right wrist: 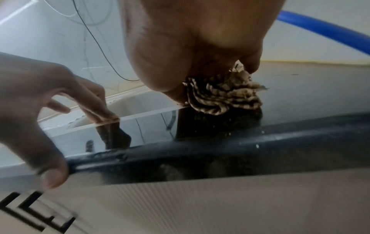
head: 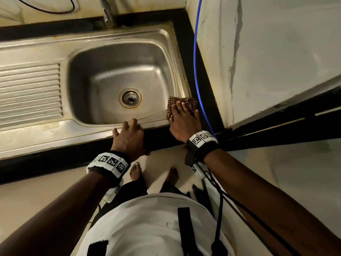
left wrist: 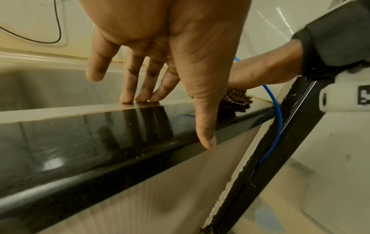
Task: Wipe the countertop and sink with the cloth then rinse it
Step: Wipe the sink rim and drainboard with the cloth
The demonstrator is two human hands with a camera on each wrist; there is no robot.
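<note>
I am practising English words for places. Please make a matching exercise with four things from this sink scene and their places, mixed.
Things:
1. cloth
2. left hand
3. drain
4. blue hose

Places:
A. middle of the sink basin
B. along the right wall
C. under the right hand
D. on the sink's front rim

Pairs: 1-C, 2-D, 3-A, 4-B
</note>
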